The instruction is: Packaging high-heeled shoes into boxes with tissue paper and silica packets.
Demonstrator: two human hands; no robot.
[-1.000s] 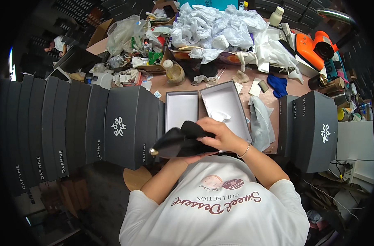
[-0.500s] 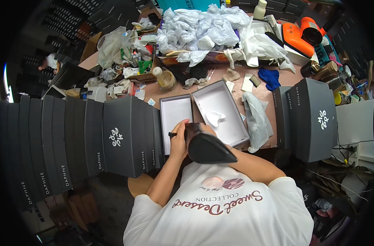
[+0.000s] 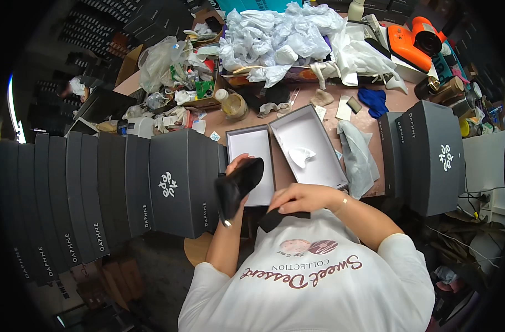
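My left hand grips a black pointed shoe, tilted, above the left edge of a shallow open grey box with a white inside; most of its fingers are behind the shoe. A small shiny tip shows at the shoe's lower end. In front of my chest my right hand pinches a dark, limp piece of black cloth, apart from the shoe. Beside the shallow box lies a deeper open shoebox, with crumpled white paper in it.
Closed dark shoeboxes stand in a row at left; more shoeboxes stand at right. Behind are a heap of white plastic bags, a jar, a blue cloth and an orange tool. A pale wrapper lies beside the deep box.
The shoe has swung left and turned in my left hand. My right hand, formerly behind the shoe, has come away toward the right and now shows the black cloth.
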